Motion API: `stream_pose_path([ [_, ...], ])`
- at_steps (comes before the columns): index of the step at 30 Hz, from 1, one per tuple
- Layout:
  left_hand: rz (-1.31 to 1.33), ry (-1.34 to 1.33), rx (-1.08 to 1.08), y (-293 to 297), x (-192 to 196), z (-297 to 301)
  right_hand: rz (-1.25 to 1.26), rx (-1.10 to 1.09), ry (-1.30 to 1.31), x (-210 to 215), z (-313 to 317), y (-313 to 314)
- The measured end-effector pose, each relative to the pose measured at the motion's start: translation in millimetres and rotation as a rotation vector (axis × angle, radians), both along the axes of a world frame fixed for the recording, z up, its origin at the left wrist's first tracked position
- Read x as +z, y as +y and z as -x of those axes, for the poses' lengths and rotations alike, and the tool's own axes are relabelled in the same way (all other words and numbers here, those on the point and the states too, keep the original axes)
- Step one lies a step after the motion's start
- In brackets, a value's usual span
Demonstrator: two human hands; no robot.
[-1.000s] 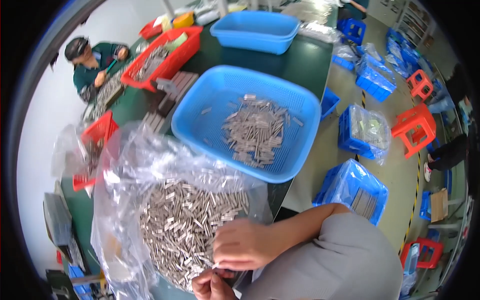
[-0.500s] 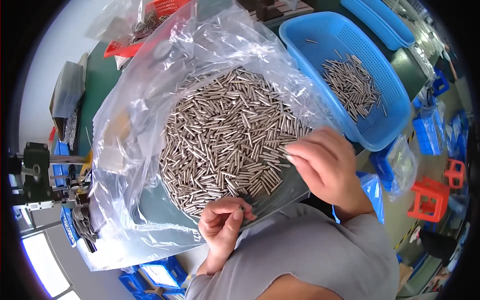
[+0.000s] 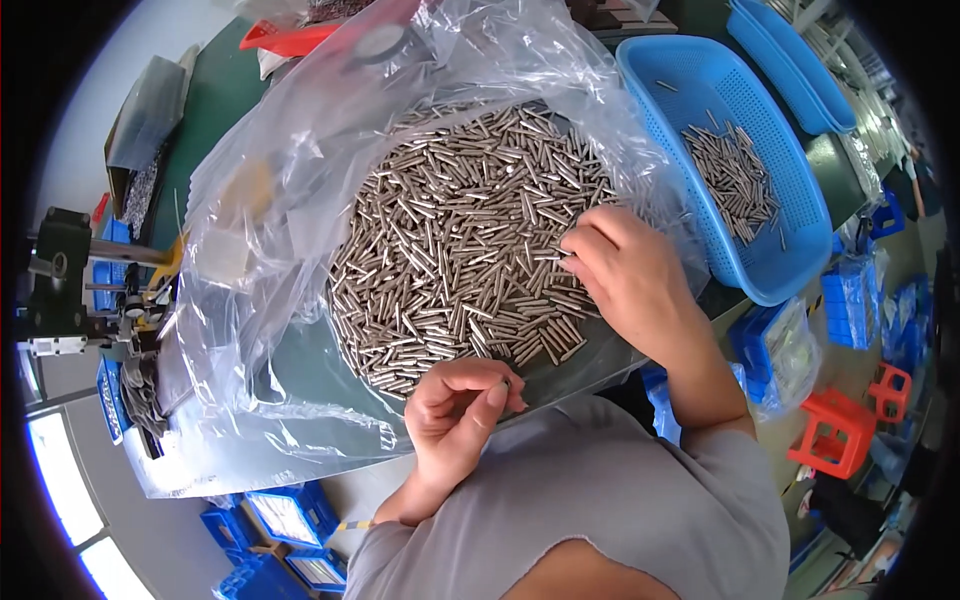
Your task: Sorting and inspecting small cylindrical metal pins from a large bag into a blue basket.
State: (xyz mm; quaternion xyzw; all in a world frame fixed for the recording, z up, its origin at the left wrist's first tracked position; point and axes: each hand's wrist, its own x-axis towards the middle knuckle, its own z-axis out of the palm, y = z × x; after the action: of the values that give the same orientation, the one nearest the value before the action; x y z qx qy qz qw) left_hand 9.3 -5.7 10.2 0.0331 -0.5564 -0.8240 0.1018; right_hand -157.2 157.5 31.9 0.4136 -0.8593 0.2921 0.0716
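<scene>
A wide heap of short, slim metal pins (image 3: 470,230) lies on a clear plastic bag (image 3: 270,340) spread over the green table. At the heap's near edge, my left hand (image 3: 455,420) is closed, thumb against fingers. The small dark end of a metal pin (image 3: 506,384) shows between them. My right hand (image 3: 635,285) reaches over the heap's right side with thumb and forefinger pinched together, the tips right at the pins. Whether a pin is between those fingertips cannot be made out.
At the right stands a blue perforated basket (image 3: 660,110) with a smaller pile of pins inside. Another blue basket (image 3: 790,70) sits behind it. A red basket (image 3: 290,38) is at the far left. Metal equipment (image 3: 60,270) borders the left edge. A red stool (image 3: 838,432) stands on the floor.
My right hand has moved farther in over the heap, its fingertips now higher along the pins' right side. My left hand keeps its pinch. The whole view has shifted slightly.
</scene>
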Motion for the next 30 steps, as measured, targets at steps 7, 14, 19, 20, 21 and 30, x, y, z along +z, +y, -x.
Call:
stream_pose_path([
  [7,-0.035,-0.035,0.022,0,-2,-1,0.214,0.062,-0.055,-4,-13,-5],
  [14,-0.142,0.003,0.030,-1,-4,4,0.487,0.233,-0.458,4,-46,-3],
  [19,-0.120,-0.011,0.051,-3,-3,4,0.499,0.284,-0.469,-3,-46,-15],
  [20,-0.115,-0.006,0.043,-3,-3,4,0.500,0.282,-0.462,-3,-47,-15],
  [21,-0.111,-0.017,0.039,-4,-2,4,0.507,0.285,-0.485,-2,-48,-16],
  [30,0.021,-0.019,0.178,8,-8,4,0.586,0.354,-0.425,-18,-53,-17],
])
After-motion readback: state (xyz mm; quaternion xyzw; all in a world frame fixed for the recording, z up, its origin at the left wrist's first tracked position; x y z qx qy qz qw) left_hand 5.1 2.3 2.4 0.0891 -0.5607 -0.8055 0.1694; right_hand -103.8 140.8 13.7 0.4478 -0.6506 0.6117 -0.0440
